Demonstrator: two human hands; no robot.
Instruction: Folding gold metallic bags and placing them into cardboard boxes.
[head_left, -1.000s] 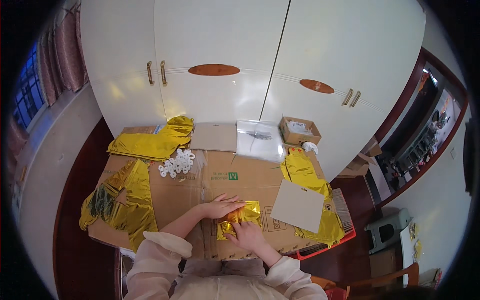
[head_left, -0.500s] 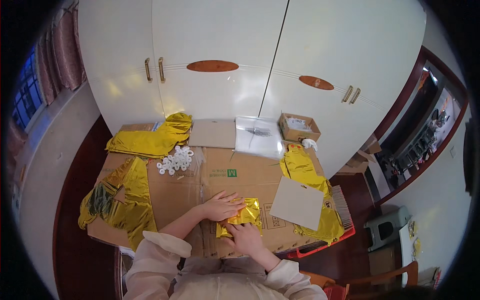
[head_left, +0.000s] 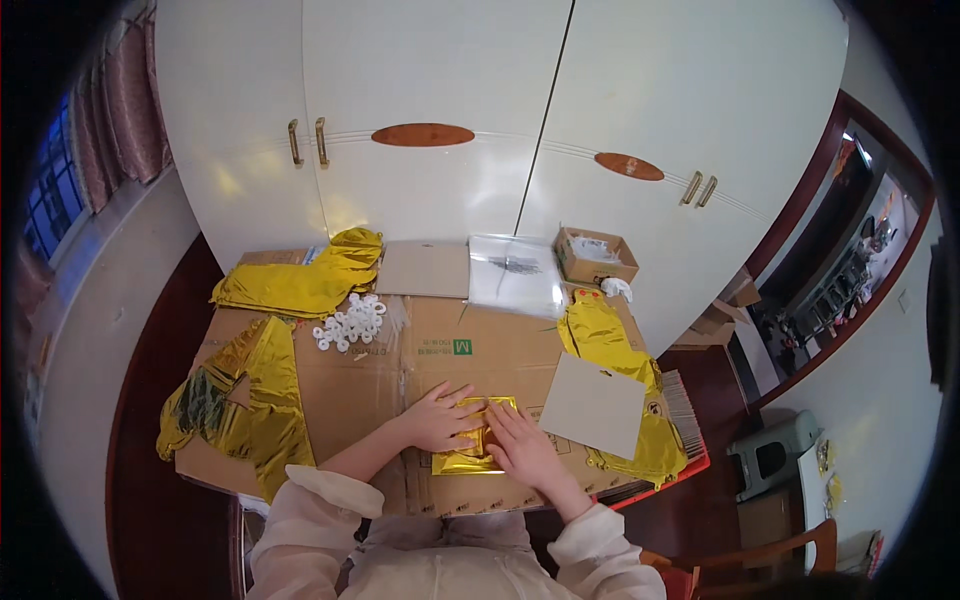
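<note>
Gold foil (head_left: 472, 440) lies near the worktop's (head_left: 340, 385) front edge; left hand (head_left: 440, 416) and right hand (head_left: 522, 448) press it, fingers seemingly spread flat; best pressed evenly, smoothing outward

Flattened cardboard sheets (head_left: 470, 345) cover the worktop. Heap of gold foil pieces (head_left: 300, 283) at far left, another gold foil pile (head_left: 245, 405) at near left hanging over the edge. Cluster of small white rings (head_left: 350, 323) just beside the far heap. Plain brown card (head_left: 423, 269) and stack of clear plastic bags (head_left: 517, 275) at the back. Small open cardboard box (head_left: 595, 257) at back right. Grey board (head_left: 594, 405) lying on gold foil (head_left: 610, 345) at right, over a red tray (head_left: 672, 475). White wardrobe doors (head_left: 500, 110) with brass handles behind. Dark wooden floor (head_left: 150, 330).
</note>
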